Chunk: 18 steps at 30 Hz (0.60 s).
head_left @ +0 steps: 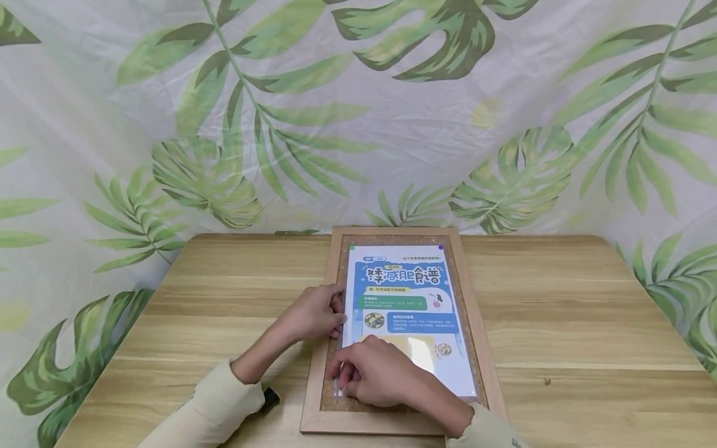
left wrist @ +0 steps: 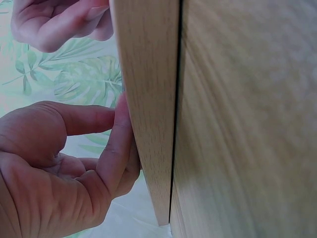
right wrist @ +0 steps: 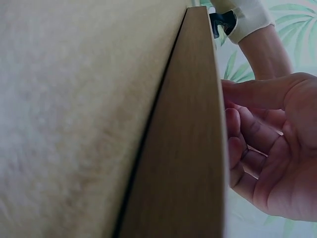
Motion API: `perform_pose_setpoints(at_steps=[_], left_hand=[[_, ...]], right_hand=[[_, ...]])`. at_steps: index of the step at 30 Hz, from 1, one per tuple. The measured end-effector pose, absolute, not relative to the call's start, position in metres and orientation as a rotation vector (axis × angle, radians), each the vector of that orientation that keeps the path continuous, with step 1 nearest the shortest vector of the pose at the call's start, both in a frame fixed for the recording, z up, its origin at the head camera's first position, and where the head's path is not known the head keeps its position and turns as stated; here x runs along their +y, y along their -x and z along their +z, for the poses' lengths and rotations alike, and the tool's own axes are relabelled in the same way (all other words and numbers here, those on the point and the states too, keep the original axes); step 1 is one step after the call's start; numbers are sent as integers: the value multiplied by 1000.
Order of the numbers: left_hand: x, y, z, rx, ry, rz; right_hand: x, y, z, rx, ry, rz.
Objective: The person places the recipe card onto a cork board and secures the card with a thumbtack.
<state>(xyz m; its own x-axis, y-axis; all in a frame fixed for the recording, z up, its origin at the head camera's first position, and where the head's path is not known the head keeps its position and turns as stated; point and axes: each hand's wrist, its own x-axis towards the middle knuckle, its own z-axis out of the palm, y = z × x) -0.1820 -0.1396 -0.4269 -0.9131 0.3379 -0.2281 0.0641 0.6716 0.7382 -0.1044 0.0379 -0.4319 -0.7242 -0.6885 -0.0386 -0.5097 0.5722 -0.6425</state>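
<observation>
Both hands work at the left edge of a printed poster (head_left: 406, 317) lying inside a wooden-framed cork board (head_left: 322, 379) at the middle of a wooden table (head_left: 560, 311). The left hand (head_left: 315, 311), fingers curled, has its fingertips (left wrist: 121, 116) set against the board's left frame rail about halfway up the sheet; whether they pinch the poster's edge or only press on it cannot be told. The right hand (head_left: 374, 372), also loosely curled, lies over the poster's lower left corner, fingertips (right wrist: 232, 119) touching the frame's side; what, if anything, it pinches is hidden beneath the knuckles. Both forearms, in cream sleeves (head_left: 215, 407), come in from the near edge of the table, the left angled in from the side, the right crossing the board's bottom rail. The board lies flat with its long axis running away from the person, the poster's blue headline at the far end and reading upright from the wearer's seat. A leaf-print cloth (head_left: 358, 112) hangs behind.
</observation>
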Motion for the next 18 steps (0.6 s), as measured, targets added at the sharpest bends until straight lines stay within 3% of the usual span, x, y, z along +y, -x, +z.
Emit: perform_pose_setpoints(at_steps=[18], left_hand=[[-138, 183, -427, 2546, -306, 1096]], right_hand=[[42, 113, -435, 2449, 999, -897]])
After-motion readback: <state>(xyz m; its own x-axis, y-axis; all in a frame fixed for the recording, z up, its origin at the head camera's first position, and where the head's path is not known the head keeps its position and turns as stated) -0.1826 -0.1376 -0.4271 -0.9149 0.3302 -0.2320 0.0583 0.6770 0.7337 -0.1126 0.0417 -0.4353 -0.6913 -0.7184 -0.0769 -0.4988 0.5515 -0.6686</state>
